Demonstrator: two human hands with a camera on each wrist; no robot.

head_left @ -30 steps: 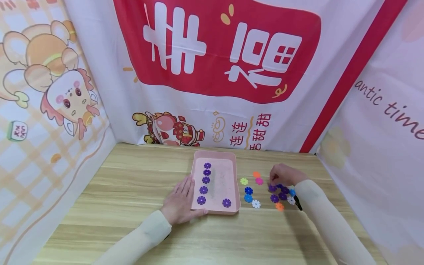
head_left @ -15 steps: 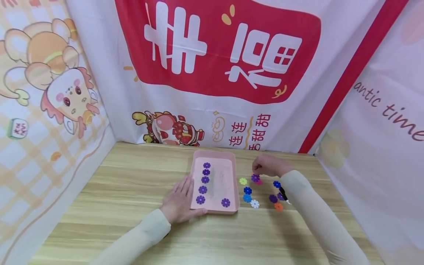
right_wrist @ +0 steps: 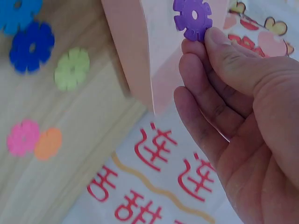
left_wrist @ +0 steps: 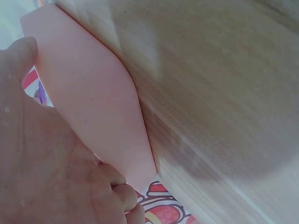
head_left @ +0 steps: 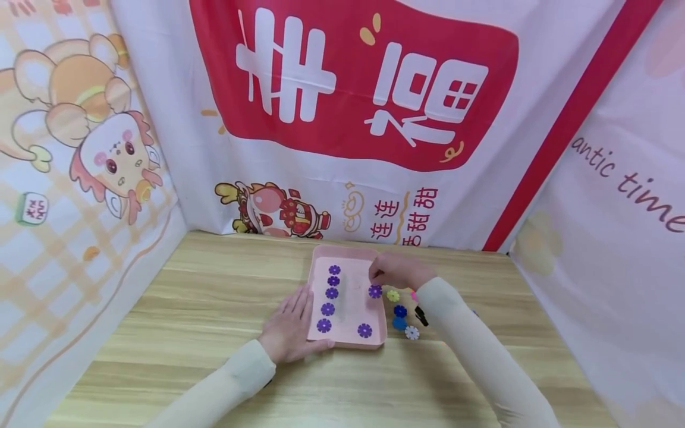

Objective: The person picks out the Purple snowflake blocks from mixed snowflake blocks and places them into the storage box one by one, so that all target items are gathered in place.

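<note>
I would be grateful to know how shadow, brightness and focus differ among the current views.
Head view: mostly bright, a soft shadow on the table beside the right sleeve; left wrist view: dim and hazy, dark shadow patches across the table; right wrist view: the purple disc in the right hand fairly crisp, the green disc and pink disc softer.

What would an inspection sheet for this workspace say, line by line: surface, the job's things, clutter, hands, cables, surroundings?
Surface: wood-grain tabletop, partly hidden by the right forearm.
Job's things: pink tray containing a column of five purple discs on its left, plus a single purple disc at its near right corner.
Clutter: loose yellow-green, dark blue, light blue, white, pink and orange discs to the tray's right.
Left hand: rests against the tray's left and near sides.
Right hand: pinches another purple disc at the tray's right side.
Cables: nothing seen.
Surroundings: printed hangings at back, left and right.
</note>
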